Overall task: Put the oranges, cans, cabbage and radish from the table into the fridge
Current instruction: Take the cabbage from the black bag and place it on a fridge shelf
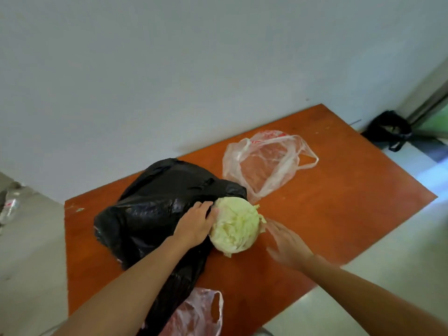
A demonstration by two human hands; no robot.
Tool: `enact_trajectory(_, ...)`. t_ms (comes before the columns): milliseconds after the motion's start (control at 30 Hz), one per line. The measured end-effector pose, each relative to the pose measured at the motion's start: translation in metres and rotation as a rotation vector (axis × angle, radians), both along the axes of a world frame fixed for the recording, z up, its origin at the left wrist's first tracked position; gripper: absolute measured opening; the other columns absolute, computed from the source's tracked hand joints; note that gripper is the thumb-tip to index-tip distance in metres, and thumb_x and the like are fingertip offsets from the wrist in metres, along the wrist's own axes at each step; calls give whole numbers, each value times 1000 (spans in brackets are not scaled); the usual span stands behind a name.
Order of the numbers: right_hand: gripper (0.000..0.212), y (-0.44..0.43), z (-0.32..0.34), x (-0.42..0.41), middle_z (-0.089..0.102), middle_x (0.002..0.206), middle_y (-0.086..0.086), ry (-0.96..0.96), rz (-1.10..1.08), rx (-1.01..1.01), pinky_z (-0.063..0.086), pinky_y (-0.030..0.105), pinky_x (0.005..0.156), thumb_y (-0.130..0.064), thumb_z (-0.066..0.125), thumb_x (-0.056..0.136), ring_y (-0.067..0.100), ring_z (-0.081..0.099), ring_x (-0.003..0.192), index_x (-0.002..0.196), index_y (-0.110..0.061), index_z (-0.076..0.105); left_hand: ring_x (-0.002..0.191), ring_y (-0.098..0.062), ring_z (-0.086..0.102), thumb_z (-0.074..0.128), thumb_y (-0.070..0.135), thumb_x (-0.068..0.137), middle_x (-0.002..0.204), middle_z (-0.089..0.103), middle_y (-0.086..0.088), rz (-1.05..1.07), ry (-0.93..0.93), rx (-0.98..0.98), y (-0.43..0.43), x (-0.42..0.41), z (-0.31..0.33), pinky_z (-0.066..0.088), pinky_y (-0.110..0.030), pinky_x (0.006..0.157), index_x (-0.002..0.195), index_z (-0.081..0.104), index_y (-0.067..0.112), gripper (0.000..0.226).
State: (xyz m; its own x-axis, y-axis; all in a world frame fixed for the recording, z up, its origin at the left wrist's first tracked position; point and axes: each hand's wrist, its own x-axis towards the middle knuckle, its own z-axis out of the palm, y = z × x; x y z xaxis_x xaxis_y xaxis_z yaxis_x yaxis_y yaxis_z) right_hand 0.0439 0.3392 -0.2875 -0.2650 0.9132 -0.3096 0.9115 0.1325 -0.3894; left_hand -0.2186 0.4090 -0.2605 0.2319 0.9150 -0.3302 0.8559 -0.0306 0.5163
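Observation:
A pale green cabbage (236, 225) lies on the orange table (339, 202), half out of the mouth of a black plastic bag (155, 207). My left hand (195, 225) lies on the bag and against the cabbage's left side, fingers spread over it. My right hand (287, 242) hovers just right of the cabbage, fingers straight and blurred, holding nothing. No oranges, cans or radish show; the black bag hides its contents. The fridge is out of view.
A clear plastic bag with red print (264, 163) lies flat behind the cabbage. Another clear bag (198, 314) sits at the table's near edge. A black bag (390, 129) stands on the floor at far right by a door frame. A grey wall backs the table.

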Motion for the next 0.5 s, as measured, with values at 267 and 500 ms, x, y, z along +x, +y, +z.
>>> enact_trajectory(267,53,27,10,-23,59,123,6,563,-776,-304,57,33,61,-54,34,98,22,67,89,136,-18,44,130,-30,41,32,51,99,147,39,-11,192,-195,-235,51,50,-11,34,-36,97,146,30,19,57)
enact_trajectory(500,56,23,-15,-32,49,131,5,849,-880,-531,61,42,64,-64,38,92,30,66,93,138,-34,38,104,-24,59,53,54,88,111,62,-7,155,-137,-292,41,23,-7,47,-45,95,112,64,21,42)
